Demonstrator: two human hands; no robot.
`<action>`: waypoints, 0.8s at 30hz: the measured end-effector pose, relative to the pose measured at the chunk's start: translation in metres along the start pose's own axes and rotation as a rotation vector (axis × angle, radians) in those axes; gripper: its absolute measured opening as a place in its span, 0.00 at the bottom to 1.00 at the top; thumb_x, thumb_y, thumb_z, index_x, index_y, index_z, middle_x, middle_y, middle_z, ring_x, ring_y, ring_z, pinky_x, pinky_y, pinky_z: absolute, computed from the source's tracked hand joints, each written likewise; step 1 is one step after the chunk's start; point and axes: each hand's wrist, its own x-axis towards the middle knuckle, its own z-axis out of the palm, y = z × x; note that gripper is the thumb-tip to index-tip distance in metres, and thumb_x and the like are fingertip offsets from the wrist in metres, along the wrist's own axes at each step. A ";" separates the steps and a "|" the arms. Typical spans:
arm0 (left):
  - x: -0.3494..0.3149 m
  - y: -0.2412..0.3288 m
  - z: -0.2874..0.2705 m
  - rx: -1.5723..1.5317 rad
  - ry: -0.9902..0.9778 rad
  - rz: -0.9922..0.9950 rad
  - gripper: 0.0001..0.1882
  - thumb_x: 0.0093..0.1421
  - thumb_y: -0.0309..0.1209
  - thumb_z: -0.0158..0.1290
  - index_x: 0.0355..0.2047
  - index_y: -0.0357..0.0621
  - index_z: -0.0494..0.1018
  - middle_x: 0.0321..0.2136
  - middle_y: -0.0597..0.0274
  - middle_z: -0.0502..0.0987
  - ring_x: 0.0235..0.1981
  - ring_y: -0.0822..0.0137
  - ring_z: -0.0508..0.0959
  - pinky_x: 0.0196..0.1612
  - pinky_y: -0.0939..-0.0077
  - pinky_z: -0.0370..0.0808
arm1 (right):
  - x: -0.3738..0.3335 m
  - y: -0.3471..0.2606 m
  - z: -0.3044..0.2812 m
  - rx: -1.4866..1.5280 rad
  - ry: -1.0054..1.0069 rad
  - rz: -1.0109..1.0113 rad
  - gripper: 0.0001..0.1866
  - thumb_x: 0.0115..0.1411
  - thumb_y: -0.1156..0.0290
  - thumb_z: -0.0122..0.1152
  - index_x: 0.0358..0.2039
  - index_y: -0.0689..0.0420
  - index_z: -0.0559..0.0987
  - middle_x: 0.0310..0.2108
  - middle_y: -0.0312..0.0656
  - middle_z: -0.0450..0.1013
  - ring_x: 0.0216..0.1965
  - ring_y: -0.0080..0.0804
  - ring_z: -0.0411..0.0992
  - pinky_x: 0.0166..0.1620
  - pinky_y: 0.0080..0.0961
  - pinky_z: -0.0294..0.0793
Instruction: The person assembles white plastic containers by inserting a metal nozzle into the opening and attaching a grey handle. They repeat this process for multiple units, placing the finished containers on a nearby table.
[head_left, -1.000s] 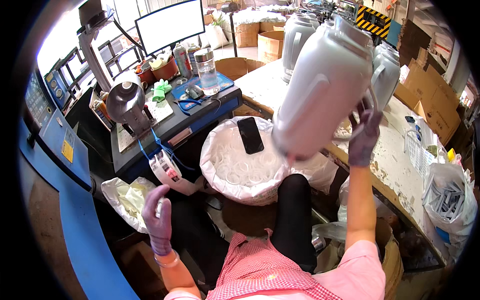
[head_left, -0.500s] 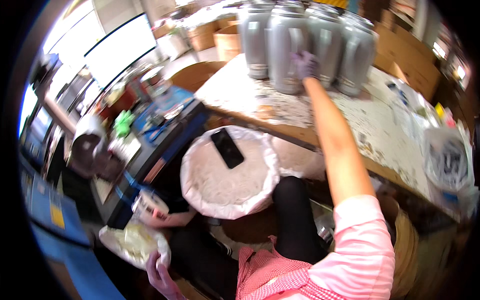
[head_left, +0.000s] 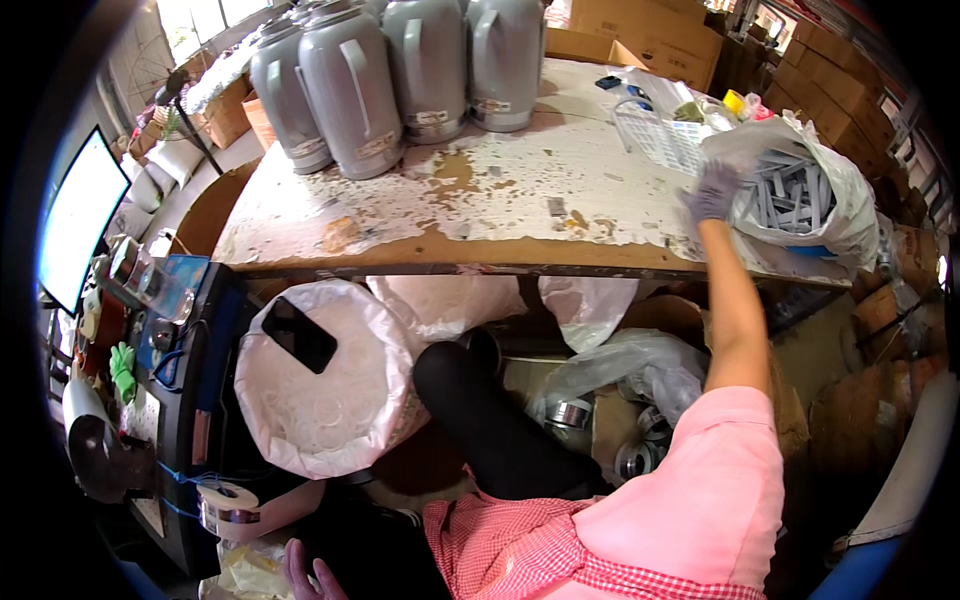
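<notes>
My right hand [head_left: 714, 192], in a greyish-purple glove, is stretched out over the white table at the near side of a plastic bag [head_left: 850, 190]. Its fingers look spread and nothing shows in them; whether they touch the bag I cannot tell. Inside the bag lie many grey plastic strips [head_left: 790, 195]. Low at the bottom edge is my left hand [head_left: 312, 574], also gloved, fingers apart, beside a bag of pale, yellowish pieces [head_left: 250, 570]. Several grey thermos jugs with handles [head_left: 352, 90] stand upright together at the far left of the table.
A white-lined tub of clear rings [head_left: 320, 410] stands below the table's front edge [head_left: 470, 255], a black phone [head_left: 299, 334] lying on the rings. A white plastic basket [head_left: 665, 145] sits behind the strips. Left are a monitor [head_left: 80, 215] and a tape roll [head_left: 228, 508].
My right hand has left a thermos jug and moved right to the bag of grey strips. The view has turned right, so the jugs now appear farther left.
</notes>
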 end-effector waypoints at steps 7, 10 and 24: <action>0.041 0.052 0.036 -0.018 -0.141 0.070 0.17 0.68 0.32 0.50 0.51 0.30 0.75 0.48 0.42 0.78 0.49 0.46 0.78 0.55 0.59 0.73 | -0.007 0.245 0.101 -0.153 -0.533 -0.111 0.21 0.61 0.58 0.57 0.51 0.54 0.79 0.51 0.50 0.76 0.52 0.43 0.76 0.54 0.37 0.75; 0.047 0.032 0.059 -0.132 -0.186 0.138 0.18 0.65 0.27 0.48 0.53 0.31 0.73 0.49 0.47 0.76 0.52 0.54 0.75 0.58 0.64 0.69 | -0.040 0.192 0.014 0.026 -0.394 -0.098 0.19 0.60 0.60 0.58 0.47 0.56 0.81 0.45 0.52 0.79 0.48 0.48 0.78 0.54 0.38 0.75; 0.075 0.063 0.056 -0.092 -0.271 0.192 0.20 0.64 0.26 0.47 0.55 0.31 0.72 0.53 0.44 0.74 0.55 0.49 0.74 0.60 0.60 0.68 | 0.010 0.253 0.027 0.447 0.222 0.235 0.43 0.55 0.44 0.64 0.64 0.59 0.68 0.64 0.51 0.65 0.65 0.48 0.63 0.66 0.34 0.59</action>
